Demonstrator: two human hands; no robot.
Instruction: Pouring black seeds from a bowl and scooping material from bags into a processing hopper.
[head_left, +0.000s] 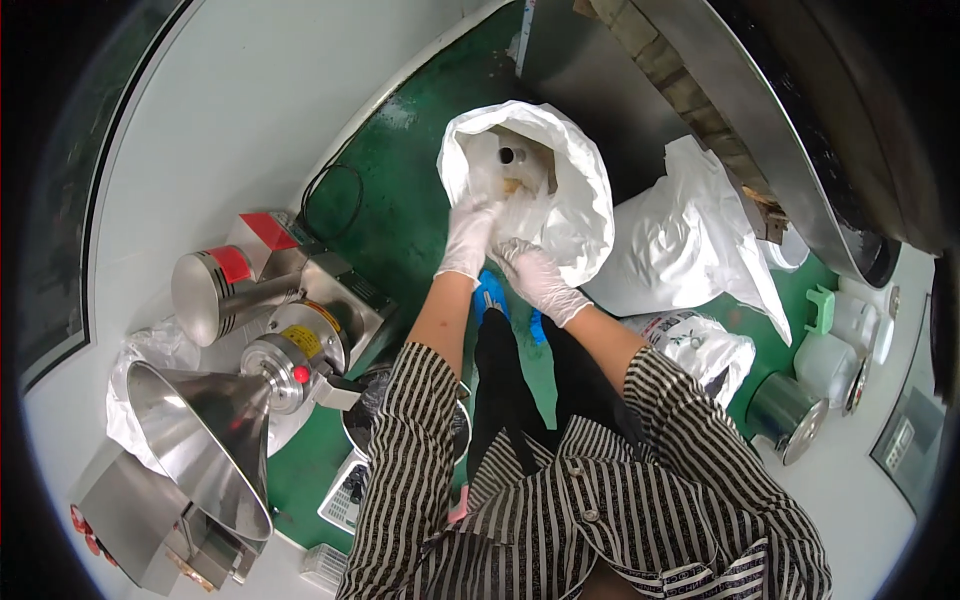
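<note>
A large white sack stands upright on the floor in front of me with its mouth spread wide. Crumpled clear plastic lies inside it, along with a small dark round opening or cap and something yellowish, too unclear to name. Both my hands wear thin whitish gloves. At the sack's near-left rim my left hand is closed, its slightly blurred fingers gripping the clear plastic. My right hand has its fingers curled over the near rim, closed on the sack's edge; its fingertips are partly hidden.
To the left is a steel machine with a funnel hopper. Another white sack slumps on the right, under a large metal vessel. A steel pot and white plastic jugs stand far right; a black cable coils at the wall.
</note>
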